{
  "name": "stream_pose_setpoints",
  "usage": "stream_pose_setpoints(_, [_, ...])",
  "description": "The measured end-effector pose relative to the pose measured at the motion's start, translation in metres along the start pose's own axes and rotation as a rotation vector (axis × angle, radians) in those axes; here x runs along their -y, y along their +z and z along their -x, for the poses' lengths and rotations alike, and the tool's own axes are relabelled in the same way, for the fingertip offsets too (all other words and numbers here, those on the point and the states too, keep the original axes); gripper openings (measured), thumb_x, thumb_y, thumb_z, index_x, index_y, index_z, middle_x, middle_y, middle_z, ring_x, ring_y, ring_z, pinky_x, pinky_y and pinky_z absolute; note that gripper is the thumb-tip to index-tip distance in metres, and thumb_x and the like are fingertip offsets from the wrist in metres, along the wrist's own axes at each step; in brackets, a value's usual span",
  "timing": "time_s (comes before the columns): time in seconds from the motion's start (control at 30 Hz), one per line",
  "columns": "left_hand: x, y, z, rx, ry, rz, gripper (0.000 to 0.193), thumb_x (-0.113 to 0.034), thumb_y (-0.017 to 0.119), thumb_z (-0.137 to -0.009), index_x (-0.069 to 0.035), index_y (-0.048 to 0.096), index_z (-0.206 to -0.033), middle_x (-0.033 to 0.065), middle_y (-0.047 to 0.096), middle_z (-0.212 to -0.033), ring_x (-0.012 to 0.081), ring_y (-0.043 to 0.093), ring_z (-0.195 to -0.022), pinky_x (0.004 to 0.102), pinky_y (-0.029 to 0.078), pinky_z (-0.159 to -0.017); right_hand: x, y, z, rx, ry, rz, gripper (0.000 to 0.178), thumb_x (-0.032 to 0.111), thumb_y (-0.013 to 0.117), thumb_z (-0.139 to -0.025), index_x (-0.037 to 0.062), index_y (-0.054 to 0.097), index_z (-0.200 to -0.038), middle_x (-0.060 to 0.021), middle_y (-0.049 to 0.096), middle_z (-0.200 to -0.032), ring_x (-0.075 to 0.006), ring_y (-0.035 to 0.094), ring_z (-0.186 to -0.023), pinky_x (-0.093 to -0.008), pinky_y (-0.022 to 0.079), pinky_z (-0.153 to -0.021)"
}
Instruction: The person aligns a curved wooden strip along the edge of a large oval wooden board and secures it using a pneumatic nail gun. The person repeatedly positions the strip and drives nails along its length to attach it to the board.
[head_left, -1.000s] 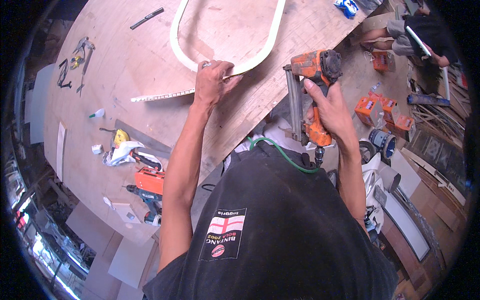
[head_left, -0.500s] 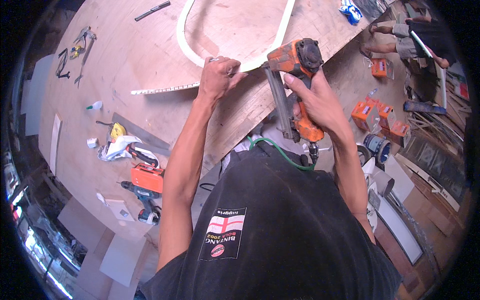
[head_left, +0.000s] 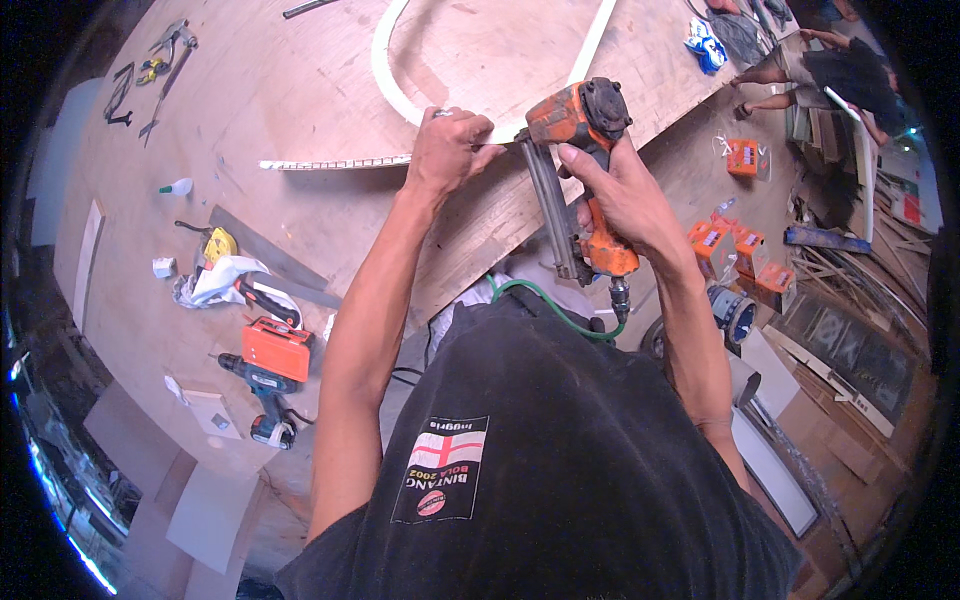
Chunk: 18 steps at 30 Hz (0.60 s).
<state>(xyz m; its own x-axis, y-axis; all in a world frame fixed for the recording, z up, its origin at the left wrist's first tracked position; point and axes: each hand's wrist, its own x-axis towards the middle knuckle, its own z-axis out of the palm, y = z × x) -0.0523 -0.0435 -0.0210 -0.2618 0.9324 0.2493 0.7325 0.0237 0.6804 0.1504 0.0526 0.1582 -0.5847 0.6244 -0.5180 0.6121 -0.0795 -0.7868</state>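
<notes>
A white strip (head_left: 385, 62) bent into a wide loop lies over the workbench (head_left: 230, 110), and its slotted tail (head_left: 335, 163) points left. My left hand (head_left: 448, 150) is closed round the strip at the near bend, thumb toward the right. In my right hand (head_left: 635, 200) is an orange and black air nail gun (head_left: 568, 118), gripped by its handle. Its nose is at the strip, just right of my left hand; the exact contact is hidden. From the gun's base a green air hose (head_left: 545, 293) runs back toward my body.
On the bench's left lie a cordless drill (head_left: 265, 385), an orange case (head_left: 275, 348), a handsaw (head_left: 270, 300), a yellow tape measure (head_left: 218, 243) and clamps (head_left: 165, 65). Orange boxes (head_left: 715, 248) and wood offcuts stand on the floor at right. Another person (head_left: 845, 75) is at far right.
The view has shifted slightly, so bench items appear farther left. My hands keep their holds on the strip and nail gun. The person at far right has changed posture.
</notes>
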Motion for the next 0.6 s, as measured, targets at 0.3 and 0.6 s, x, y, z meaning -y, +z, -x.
stream_pose_setpoints(0.3, [-0.0046, -0.0032, -0.0016, 0.035, -0.012, -0.045, 0.030, -0.028, 0.092, -0.076, -0.010, 0.080, -0.096, 0.0064, 0.075, -0.084, 0.0253, 0.072, -0.082, 0.0432, 0.047, -0.085, 0.0050, 0.0030, 0.0006, -0.031, 0.009, 0.018, 0.067, 0.031, 0.068, -0.103, -0.0043, 0.038, -0.151, -0.0173, 0.066, -0.124, -0.0144, 0.062, -0.053, -0.0306, 0.054, -0.050])
stream_pose_setpoints(0.6, [-0.0056, 0.0009, 0.0008, -0.028, -0.007, 0.002, 0.028, -0.026, 0.092, -0.075, -0.010, 0.071, -0.082, 0.0049, 0.070, -0.076, 0.0274, 0.070, -0.083, 0.0490, 0.047, -0.092, 0.0031, 0.0067, -0.0013, -0.035, -0.001, 0.043, 0.058, 0.030, 0.067, -0.105, -0.0012, 0.044, -0.149, -0.0158, 0.059, -0.136, -0.0155, 0.064, -0.055, -0.0318, 0.055, -0.051])
